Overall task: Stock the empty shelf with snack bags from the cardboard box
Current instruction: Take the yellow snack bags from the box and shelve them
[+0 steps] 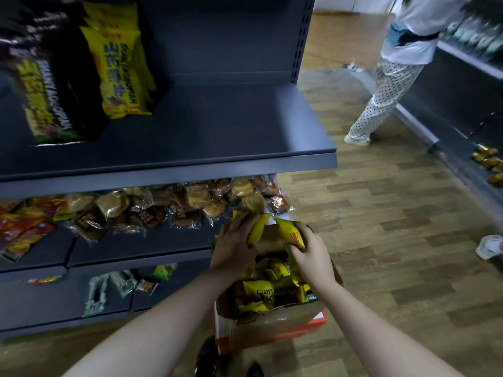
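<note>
both hands are low in the centre of the frame, over the open cardboard box (pixel 275 319), which sits on the wood-pattern floor (pixel 381 240) just beside the right end of the dark grey shelving unit. left hand (pixel 234 246): fingers curled round a yellow snack bag (pixel 258 227), held at the box's far edge. right hand (pixel 310 254): fingers wrapped over a second yellow bag (pixel 292 232), lifted just above the box contents. the box is packed with more yellow bags (pixel 261 293); an orange-red panel shows under its near flap.

top shelf (pixel 217 126), upper centre: dark metal, mostly bare on its right part. upper left of the frame, on that shelf: upright yellow packs (pixel 119 66) and, beside them, dark packs (pixel 46 91), blurred.

middle shelf, centre left: clear-wrapped round pastries (pixel 190 202) heaped along it, red and orange packets (pixel 24 227) at far left. lowest shelf, lower left: a few small pale packets (pixel 122 284).

upper right of the frame: another person (pixel 392 69) in spotted trousers and a white top stands in the aisle beside a second dark shelving unit (pixel 462 104). a pale shoe (pixel 490 246) shows at the right edge.
</note>
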{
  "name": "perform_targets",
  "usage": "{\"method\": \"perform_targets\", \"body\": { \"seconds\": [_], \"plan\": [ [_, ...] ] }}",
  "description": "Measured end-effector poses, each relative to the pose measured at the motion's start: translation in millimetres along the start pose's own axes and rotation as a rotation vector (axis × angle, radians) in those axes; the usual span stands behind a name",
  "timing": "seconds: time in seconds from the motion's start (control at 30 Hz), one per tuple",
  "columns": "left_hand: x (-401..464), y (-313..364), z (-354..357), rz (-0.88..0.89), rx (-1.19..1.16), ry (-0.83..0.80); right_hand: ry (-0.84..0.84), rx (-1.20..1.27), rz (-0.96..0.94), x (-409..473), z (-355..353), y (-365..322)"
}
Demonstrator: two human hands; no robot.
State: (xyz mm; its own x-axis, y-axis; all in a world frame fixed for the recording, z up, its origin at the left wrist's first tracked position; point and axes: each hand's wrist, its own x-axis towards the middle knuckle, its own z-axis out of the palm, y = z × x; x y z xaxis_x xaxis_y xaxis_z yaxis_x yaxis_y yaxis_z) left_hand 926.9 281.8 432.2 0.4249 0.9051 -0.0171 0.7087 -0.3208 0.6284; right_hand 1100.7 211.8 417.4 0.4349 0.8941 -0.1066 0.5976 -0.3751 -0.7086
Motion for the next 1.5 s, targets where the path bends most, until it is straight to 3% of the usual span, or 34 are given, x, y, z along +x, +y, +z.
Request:
{"method": "perform_targets", "body": {
  "seconds": [0.3,0.47,0.73,0.93,1.5],
  "plan": [
    [-26.9,13.3,-28.9,0.493,0.263,0.25,0.275,0.313,-0.159,-32.1,-29.7,-28.2],
    [-39.0,38.6,-44.8,0.598,0.3,0.391,0.365,0.404,-0.31,-49.9,-46.1,-49.5],
    [-23.5,67.5,-96.2,0.516,0.184,0.696,0.502,0.546,-0.5,-45.5,-66.0,-115.2],
    [-8.2,63.2,-143.8,0.423,0.164,0.857,0.45,0.594,-0.55,-22.2,-66.0,-169.3],
    [57.6,-26.3,-242.7,0.222,0.164,0.984,0.378,0.508,-0.644,58.2,-18.0,-304.7]
  ]
}}
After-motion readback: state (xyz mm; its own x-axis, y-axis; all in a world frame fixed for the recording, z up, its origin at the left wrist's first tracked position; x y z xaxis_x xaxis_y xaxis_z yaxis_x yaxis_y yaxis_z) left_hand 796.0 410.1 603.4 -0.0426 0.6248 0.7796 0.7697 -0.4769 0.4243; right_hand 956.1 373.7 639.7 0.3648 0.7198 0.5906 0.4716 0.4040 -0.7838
